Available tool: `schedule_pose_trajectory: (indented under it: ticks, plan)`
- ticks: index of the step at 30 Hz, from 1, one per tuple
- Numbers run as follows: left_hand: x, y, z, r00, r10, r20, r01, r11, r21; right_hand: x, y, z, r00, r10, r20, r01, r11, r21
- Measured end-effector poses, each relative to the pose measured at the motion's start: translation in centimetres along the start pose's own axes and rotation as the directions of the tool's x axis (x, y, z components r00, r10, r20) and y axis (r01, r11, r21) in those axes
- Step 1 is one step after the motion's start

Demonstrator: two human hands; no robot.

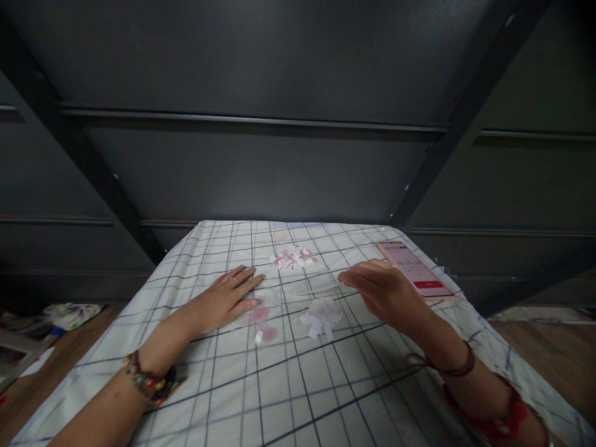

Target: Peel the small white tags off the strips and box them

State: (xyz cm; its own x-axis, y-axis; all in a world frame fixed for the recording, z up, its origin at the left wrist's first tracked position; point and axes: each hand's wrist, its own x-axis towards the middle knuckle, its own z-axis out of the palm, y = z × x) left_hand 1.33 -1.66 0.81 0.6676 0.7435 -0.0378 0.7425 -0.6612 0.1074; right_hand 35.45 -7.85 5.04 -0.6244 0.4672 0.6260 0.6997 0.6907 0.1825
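My left hand (230, 295) lies flat on the checked cloth (223, 385), fingers spread, with a ring on one of them. By its fingertips are pink stains (261, 314) and a small white scrap (259, 337). My right hand (384, 288) is closed, pinching a thin white stick (321, 288) that points left; its exact kind is blurred. Just below the stick sits a pile of white paper scraps (321, 316). Farther back is a second heap of small scraps with pink-red marks (293, 257).
A phone (416, 270) with a lit screen rests beyond my right hand, near the cloth's right edge. Behind the table stands a dark panelled wall (261, 167). Cloth items (69, 315) are at the lower left, by the wooden floor (544, 347).
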Motion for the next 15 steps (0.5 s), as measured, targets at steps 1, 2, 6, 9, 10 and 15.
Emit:
schedule_pose_trajectory:
  ticks: [1,2,6,9,10,15]
  plan:
    - [0.0,0.0,0.0,1.0,-0.005,0.008,0.005,1.0,0.0,0.0,-0.1,0.0,1.0,-0.01,-0.022,0.01,1.0,-0.003]
    - [0.0,0.0,0.0,1.0,-0.006,0.011,0.006,1.0,-0.002,0.0,0.0,0.0,0.999,-0.004,-0.041,0.003,1.0,-0.012]
    - [0.0,-0.1,0.1,1.0,0.022,-0.021,-0.022,1.0,-0.012,-0.8,0.9,-0.5,0.992,0.113,-0.047,-0.117,0.99,-0.081]
    - [-0.1,-0.1,0.0,0.999,0.021,-0.027,-0.021,1.0,-0.017,-0.9,1.1,-0.5,0.994,0.109,0.016,-0.108,0.991,-0.077]
    - [-0.1,-0.1,0.0,1.0,0.014,-0.02,-0.015,1.0,-0.019,-0.8,1.0,-0.4,0.996,0.087,0.027,-0.085,0.994,-0.066]
    - [0.0,0.1,0.0,1.0,0.0,-0.007,0.0,1.0,-0.013,0.5,-0.7,0.3,0.999,-0.032,-0.036,0.03,0.999,-0.034]
